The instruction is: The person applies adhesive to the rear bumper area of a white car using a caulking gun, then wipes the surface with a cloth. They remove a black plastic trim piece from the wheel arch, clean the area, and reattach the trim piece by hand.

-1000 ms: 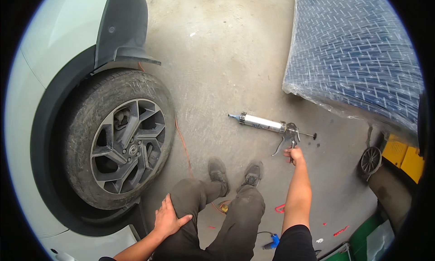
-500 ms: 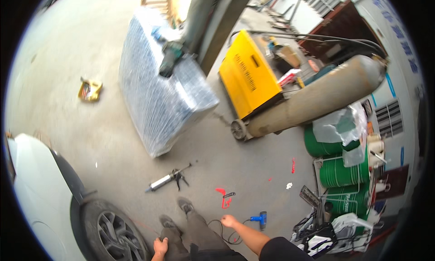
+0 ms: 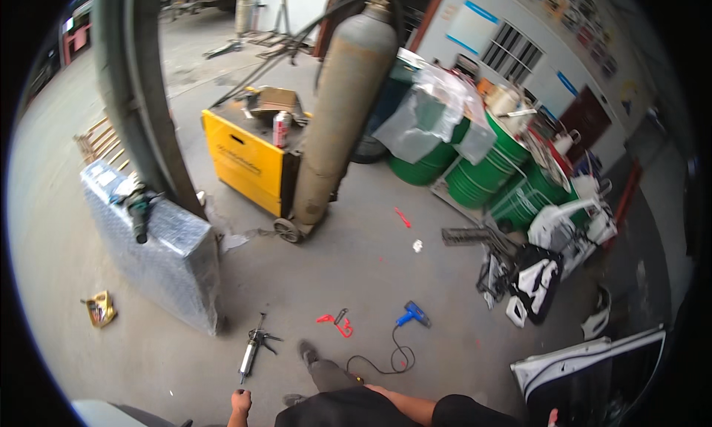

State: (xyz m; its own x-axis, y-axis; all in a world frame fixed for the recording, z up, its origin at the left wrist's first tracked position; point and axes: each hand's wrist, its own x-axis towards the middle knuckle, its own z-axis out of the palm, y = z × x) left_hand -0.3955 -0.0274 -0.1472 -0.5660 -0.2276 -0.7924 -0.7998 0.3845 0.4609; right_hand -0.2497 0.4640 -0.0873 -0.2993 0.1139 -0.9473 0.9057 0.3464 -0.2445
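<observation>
Head view, left hand: here we are at the lower edge, and our left hand [image 3: 239, 402] comes in with its fingers curled together, nothing showing in the grip.
Caulking gun: and there it is, the caulking gun [image 3: 250, 353] flat on the floor [image 3: 297, 279], straight ahead of that fist, well left of the middle!
Long axis: it runs away from us, nozzle [image 3: 242, 379] toward the knuckles, rod [image 3: 262, 314] at the far end leaning a touch right.
Nearer hand: the left, clearly; nozzle and knuckles line up closely, but whether they touch we can't tell.
Right arm: our right forearm [image 3: 410, 406] cuts across low, its hand lost against dark clothing [image 3: 334, 409], so we can't call that grip.
Gun's looks: silvery barrel, dark metal handle and trigger splayed out to the right, a slim rod behind; any fine marks are too small for us.
Neighbours: wrapped block [image 3: 156, 271] up to the left, red pieces [image 3: 345, 328] off to the right, and beyond them a blue heat gun [image 3: 413, 315] trailing its black cord [image 3: 391, 371].
</observation>
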